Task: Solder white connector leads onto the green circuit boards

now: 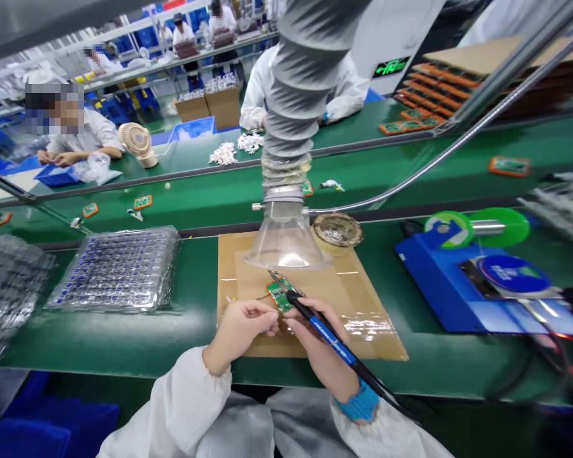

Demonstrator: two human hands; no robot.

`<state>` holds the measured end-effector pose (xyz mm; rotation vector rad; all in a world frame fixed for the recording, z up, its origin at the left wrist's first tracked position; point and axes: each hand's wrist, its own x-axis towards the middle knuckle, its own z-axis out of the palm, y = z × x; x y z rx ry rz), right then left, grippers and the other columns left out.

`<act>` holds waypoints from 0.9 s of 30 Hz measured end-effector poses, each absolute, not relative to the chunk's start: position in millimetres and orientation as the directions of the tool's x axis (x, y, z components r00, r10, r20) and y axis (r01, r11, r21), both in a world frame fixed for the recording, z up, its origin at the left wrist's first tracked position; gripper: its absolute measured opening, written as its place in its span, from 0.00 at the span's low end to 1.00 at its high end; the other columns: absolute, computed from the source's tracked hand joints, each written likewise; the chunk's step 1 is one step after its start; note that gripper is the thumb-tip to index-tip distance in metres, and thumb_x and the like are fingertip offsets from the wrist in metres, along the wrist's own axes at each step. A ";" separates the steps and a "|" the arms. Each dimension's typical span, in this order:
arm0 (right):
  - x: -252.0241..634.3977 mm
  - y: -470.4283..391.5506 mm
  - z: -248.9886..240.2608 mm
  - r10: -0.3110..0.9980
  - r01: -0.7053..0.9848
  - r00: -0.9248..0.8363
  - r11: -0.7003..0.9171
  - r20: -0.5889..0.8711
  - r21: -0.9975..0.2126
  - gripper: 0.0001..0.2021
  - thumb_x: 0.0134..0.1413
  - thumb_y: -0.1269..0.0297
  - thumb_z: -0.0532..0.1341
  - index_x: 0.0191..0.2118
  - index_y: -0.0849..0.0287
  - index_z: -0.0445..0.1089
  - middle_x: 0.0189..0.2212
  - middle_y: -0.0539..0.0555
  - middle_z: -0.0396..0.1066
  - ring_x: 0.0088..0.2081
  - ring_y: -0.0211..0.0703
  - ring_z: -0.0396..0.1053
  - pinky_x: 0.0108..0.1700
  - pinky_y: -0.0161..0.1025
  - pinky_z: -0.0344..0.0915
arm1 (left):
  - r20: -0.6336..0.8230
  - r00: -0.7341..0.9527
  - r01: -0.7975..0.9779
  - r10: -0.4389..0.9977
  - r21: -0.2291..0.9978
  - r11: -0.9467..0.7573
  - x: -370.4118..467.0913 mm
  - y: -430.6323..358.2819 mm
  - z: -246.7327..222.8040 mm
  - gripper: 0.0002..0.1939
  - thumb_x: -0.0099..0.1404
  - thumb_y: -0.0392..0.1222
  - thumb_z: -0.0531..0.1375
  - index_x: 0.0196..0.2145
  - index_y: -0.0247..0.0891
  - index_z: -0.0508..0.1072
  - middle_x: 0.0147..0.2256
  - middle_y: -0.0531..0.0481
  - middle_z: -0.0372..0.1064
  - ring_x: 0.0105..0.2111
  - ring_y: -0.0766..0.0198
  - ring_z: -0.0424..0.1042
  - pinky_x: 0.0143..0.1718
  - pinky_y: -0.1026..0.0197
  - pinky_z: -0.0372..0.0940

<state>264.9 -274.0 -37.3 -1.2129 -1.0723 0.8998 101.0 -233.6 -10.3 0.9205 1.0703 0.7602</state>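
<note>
A soldering iron with a blue and black handle (332, 340) rests in my right hand (322, 340), its tip pointing up and left. Beneath the iron's front end lies a green circuit board (279, 295) with an orange edge, on a brown cardboard mat (363, 305). My left hand (243, 327) is at the board's lower left, its fingers pinched together; whatever is between them is too small to name. Right above the board hangs a clear fume hood (288, 238) on a grey ribbed hose (298, 95).
Clear plastic trays (119, 267) stand on the left of the green bench. Behind the mat's right side is a round tin (338, 232). A blue machine (439, 280) with a green spool is at right. Beyond the bench runs a green belt (210, 203); people in white sit past it.
</note>
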 end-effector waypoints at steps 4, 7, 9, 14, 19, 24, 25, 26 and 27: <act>267.3 -267.6 -34.3 0.950 -0.003 0.300 0.090 0.085 -0.996 0.12 0.53 0.61 0.71 0.43 0.53 0.74 0.31 0.50 0.79 0.34 0.42 0.79 0.39 0.39 0.77 | -0.379 0.295 0.016 0.877 0.920 0.392 106.7 -233.8 -11.1 0.20 0.52 0.55 0.73 0.29 0.33 0.81 0.26 0.46 0.77 0.25 0.65 0.73 0.31 0.63 0.71; 268.0 -264.0 -36.5 0.963 -0.029 0.266 0.052 0.042 -0.998 0.12 0.54 0.59 0.70 0.43 0.53 0.74 0.33 0.51 0.79 0.35 0.44 0.79 0.40 0.40 0.77 | -0.363 0.277 0.111 0.890 0.932 0.345 108.6 -233.1 -14.2 0.15 0.54 0.51 0.72 0.28 0.35 0.81 0.26 0.47 0.77 0.25 0.65 0.72 0.30 0.63 0.69; 267.9 -261.8 -39.7 0.970 -0.046 0.243 0.040 0.028 -0.998 0.12 0.54 0.59 0.70 0.44 0.53 0.73 0.33 0.50 0.79 0.34 0.43 0.79 0.40 0.40 0.77 | -0.320 0.259 0.161 0.912 0.945 0.286 109.0 -232.6 -15.7 0.12 0.56 0.49 0.70 0.27 0.37 0.81 0.26 0.47 0.78 0.27 0.63 0.73 0.31 0.62 0.69; 272.7 -255.2 -46.9 0.974 -0.017 0.225 0.038 0.033 -0.999 0.13 0.54 0.58 0.71 0.44 0.53 0.74 0.32 0.51 0.79 0.34 0.43 0.79 0.41 0.40 0.77 | -0.128 0.223 0.362 0.966 0.931 0.040 107.3 -226.1 -15.6 0.08 0.61 0.42 0.64 0.26 0.40 0.78 0.28 0.48 0.77 0.29 0.61 0.72 0.33 0.58 0.66; 297.1 -252.4 -54.1 0.942 0.203 0.299 0.093 0.152 -0.975 0.13 0.57 0.56 0.70 0.46 0.52 0.76 0.39 0.53 0.80 0.37 0.46 0.80 0.43 0.42 0.77 | 0.036 0.237 0.651 0.971 0.736 -0.186 104.9 -208.0 -21.3 0.07 0.60 0.34 0.64 0.25 0.40 0.77 0.32 0.49 0.75 0.39 0.57 0.71 0.46 0.51 0.61; 323.6 -264.2 -66.2 0.922 0.357 0.294 0.139 0.252 -0.924 0.10 0.63 0.56 0.64 0.46 0.52 0.77 0.42 0.55 0.80 0.42 0.49 0.79 0.45 0.44 0.76 | -0.034 0.248 0.711 0.968 0.685 -0.158 105.5 -198.7 -29.1 0.08 0.61 0.34 0.64 0.25 0.40 0.77 0.32 0.50 0.74 0.39 0.57 0.70 0.46 0.51 0.58; 326.1 -267.0 -67.7 0.919 0.351 0.298 0.144 0.256 -0.925 0.09 0.64 0.57 0.63 0.46 0.52 0.76 0.40 0.55 0.79 0.40 0.48 0.79 0.42 0.43 0.76 | -0.037 0.251 0.717 0.967 0.679 -0.160 105.7 -198.3 -29.4 0.08 0.61 0.34 0.64 0.25 0.40 0.78 0.32 0.50 0.74 0.40 0.57 0.69 0.46 0.50 0.57; 327.4 -269.4 -68.5 0.917 0.333 0.305 0.151 0.258 -0.931 0.08 0.64 0.57 0.63 0.44 0.53 0.76 0.38 0.55 0.79 0.38 0.46 0.78 0.40 0.42 0.76 | -0.039 0.258 0.720 0.965 0.673 -0.165 105.9 -198.2 -29.2 0.08 0.62 0.34 0.64 0.25 0.40 0.78 0.32 0.49 0.74 0.40 0.57 0.69 0.46 0.50 0.57; 327.8 -271.2 -68.7 0.915 0.313 0.308 0.161 0.260 -0.936 0.08 0.64 0.58 0.63 0.42 0.53 0.75 0.36 0.54 0.78 0.36 0.45 0.78 0.37 0.40 0.75 | -0.042 0.268 0.723 0.963 0.669 -0.172 106.0 -198.0 -28.8 0.08 0.62 0.34 0.64 0.25 0.40 0.78 0.32 0.49 0.74 0.40 0.57 0.69 0.46 0.50 0.57</act>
